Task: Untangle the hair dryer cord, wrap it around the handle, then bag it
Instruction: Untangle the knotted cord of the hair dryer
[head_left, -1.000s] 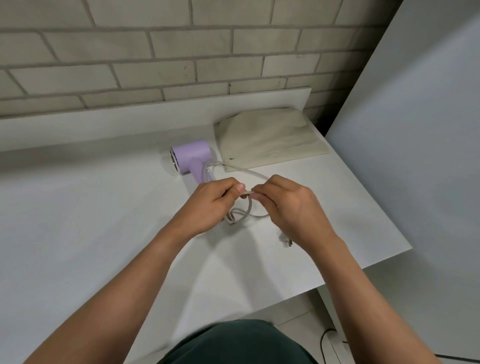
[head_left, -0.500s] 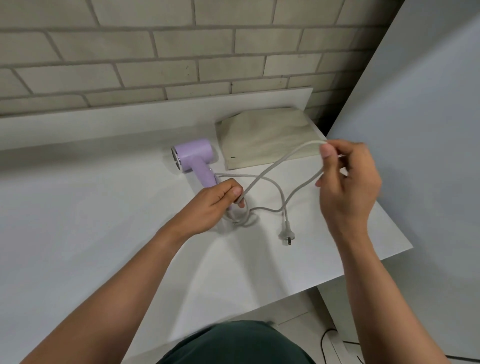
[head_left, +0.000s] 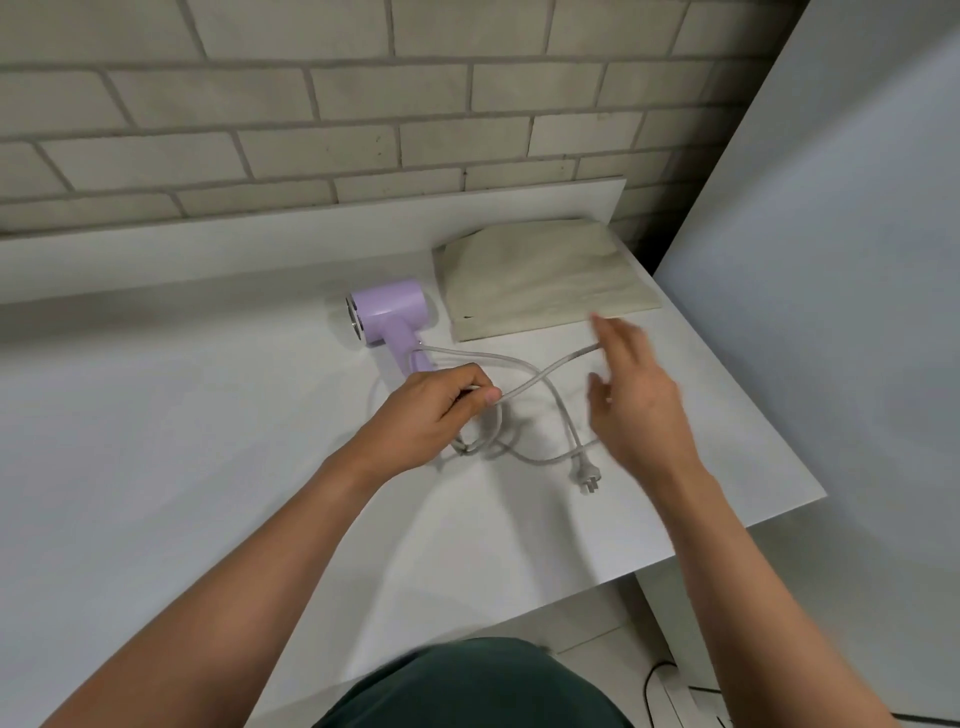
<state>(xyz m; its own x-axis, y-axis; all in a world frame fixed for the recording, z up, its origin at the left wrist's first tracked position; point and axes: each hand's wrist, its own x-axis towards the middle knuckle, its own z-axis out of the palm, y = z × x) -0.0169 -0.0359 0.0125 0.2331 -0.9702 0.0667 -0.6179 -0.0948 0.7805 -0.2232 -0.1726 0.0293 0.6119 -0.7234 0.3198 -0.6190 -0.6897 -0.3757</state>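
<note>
Right hand (head_left: 639, 410) lowered (fingers spread), left hand (head_left: 431, 421) pinching cord (head_left: 540, 376) between them

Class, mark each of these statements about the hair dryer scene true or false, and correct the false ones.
1. The beige bag lies flat on the white table beside the lilac hair dryer. True.
2. The left hand pinches the grey cord. True.
3. The cord is wrapped around the dryer's handle. False: it lies in loose loops on the table.
4. The plug lies on the table. True.
5. The right hand has a grip on the plug. False: its fingers are open and the hand is beside the plug, apart from it.
</note>
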